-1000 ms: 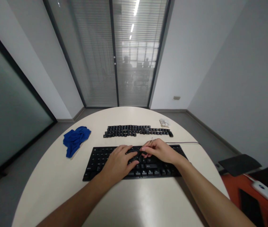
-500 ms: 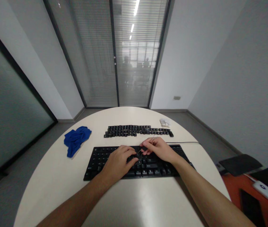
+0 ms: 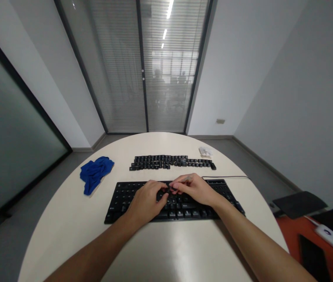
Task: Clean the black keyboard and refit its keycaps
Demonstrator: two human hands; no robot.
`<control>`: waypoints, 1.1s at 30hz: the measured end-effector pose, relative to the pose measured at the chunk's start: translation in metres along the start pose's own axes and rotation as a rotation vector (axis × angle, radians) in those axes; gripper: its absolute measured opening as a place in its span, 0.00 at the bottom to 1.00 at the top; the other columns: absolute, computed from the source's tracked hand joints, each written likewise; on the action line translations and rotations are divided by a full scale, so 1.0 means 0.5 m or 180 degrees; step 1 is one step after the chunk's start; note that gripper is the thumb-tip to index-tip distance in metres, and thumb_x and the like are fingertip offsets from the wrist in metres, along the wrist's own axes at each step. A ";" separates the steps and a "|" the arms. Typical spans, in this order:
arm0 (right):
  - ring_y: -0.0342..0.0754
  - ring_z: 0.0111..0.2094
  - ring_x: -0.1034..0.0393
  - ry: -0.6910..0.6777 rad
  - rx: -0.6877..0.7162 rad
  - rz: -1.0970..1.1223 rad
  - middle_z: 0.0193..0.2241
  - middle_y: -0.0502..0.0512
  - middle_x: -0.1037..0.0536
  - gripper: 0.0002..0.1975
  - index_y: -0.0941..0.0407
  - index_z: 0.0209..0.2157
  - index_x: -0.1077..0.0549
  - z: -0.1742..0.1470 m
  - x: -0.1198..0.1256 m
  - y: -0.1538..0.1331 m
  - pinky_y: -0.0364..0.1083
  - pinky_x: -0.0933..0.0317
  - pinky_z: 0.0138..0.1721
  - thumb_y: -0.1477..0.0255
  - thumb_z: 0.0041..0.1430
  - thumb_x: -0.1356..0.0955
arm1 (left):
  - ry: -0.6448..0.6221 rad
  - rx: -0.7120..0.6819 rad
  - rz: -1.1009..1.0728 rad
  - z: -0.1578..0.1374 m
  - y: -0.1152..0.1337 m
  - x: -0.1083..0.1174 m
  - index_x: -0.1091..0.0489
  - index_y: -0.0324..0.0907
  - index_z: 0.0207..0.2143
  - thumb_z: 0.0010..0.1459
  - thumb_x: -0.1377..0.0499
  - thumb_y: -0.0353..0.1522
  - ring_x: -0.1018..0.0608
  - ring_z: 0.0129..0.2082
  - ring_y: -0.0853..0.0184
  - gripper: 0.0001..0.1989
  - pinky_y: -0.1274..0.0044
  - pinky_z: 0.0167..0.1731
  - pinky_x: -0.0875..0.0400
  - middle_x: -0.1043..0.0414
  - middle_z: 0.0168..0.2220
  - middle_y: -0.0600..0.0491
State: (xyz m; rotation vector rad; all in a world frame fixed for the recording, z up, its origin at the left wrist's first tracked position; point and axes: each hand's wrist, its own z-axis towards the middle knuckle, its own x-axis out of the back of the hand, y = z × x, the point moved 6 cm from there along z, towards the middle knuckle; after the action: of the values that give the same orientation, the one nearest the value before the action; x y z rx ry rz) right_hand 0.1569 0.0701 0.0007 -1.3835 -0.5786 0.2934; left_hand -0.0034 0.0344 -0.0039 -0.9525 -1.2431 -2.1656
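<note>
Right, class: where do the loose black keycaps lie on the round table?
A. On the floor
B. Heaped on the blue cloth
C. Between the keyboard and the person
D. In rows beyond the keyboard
D: the loose keycaps sit in rows on the table beyond the keyboard, apart from the blue cloth.

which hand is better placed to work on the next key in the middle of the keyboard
Probably the right hand: its fingertips pinch something small right over the middle keys of the keyboard. The left hand lies flat, steadying it.
</note>
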 end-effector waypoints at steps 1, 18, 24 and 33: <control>0.48 0.35 0.22 -0.0014 0.0010 0.0007 0.31 0.55 0.17 0.16 0.57 0.39 0.18 -0.001 -0.001 -0.001 0.44 0.29 0.35 0.59 0.60 0.29 | 0.0008 0.0041 0.0021 0.000 -0.001 0.000 0.26 0.43 0.42 0.59 0.41 0.30 0.23 0.43 0.61 0.08 0.70 0.45 0.29 0.24 0.41 0.50; 0.48 0.35 0.22 -0.0119 -0.0018 -0.0093 0.32 0.55 0.17 0.15 0.55 0.42 0.17 -0.001 -0.002 -0.001 0.44 0.30 0.35 0.60 0.59 0.29 | 0.0089 0.0136 0.0233 0.002 0.009 0.002 0.26 0.43 0.38 0.57 0.39 0.29 0.22 0.39 0.62 0.06 0.72 0.41 0.28 0.24 0.36 0.52; 0.48 0.36 0.22 -0.0135 -0.0032 -0.0079 0.33 0.56 0.16 0.15 0.56 0.41 0.18 -0.002 -0.001 0.001 0.44 0.29 0.36 0.60 0.59 0.29 | -0.0020 0.0070 0.0145 0.001 0.008 -0.001 0.26 0.43 0.41 0.58 0.40 0.29 0.23 0.38 0.63 0.08 0.71 0.41 0.28 0.24 0.35 0.52; 0.49 0.37 0.22 -0.0010 -0.0132 0.0086 0.34 0.56 0.17 0.18 0.58 0.40 0.19 0.000 0.001 0.006 0.45 0.29 0.38 0.57 0.59 0.29 | -0.0142 -0.0044 -0.0099 0.004 -0.001 -0.010 0.26 0.43 0.47 0.64 0.44 0.30 0.24 0.44 0.61 0.11 0.68 0.46 0.29 0.23 0.41 0.49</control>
State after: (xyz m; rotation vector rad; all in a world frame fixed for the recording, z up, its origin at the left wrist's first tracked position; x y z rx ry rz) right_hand 0.1578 0.0708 -0.0019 -1.4321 -0.5717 0.3069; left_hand 0.0002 0.0368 -0.0075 -0.9983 -1.2735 -2.1905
